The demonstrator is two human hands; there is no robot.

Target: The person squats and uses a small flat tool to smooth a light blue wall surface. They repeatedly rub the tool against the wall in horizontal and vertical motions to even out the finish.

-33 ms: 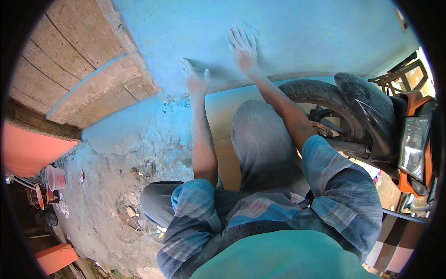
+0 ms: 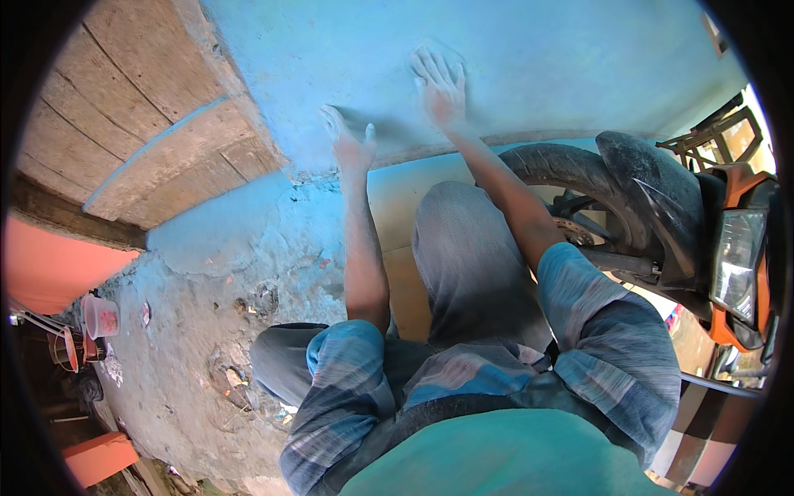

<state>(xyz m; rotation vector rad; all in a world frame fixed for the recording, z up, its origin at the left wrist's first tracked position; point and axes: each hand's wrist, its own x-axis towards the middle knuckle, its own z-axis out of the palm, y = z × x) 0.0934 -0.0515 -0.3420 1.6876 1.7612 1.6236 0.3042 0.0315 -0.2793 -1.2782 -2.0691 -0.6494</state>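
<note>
Both of my hands are up against a light blue wall [image 2: 546, 74], with pale dust on the fingers. My right hand [image 2: 442, 89] lies flat on it, fingers spread and pointing up. A faint outline rings those fingertips; whether a thin sheet lies under them I cannot tell. Lower and to the left, my left hand [image 2: 351, 142] rests at the wall near its bottom corner, thumb held apart from the fingers. Nothing shows in its grasp. My bent knee [image 2: 455, 223] stands between my two forearms.
A motorcycle's front wheel [image 2: 562, 165] and orange-edged headlight [image 2: 734, 256] stand close beside my right arm. Wooden boards [image 2: 141, 74] meet the wall at the upper left. Rough, dusty concrete floor [image 2: 190, 331] spreads left, with a clear tub [image 2: 101, 317] at its far side.
My right hand has shifted slightly right and down on the wall. My left hand stays almost where it was.
</note>
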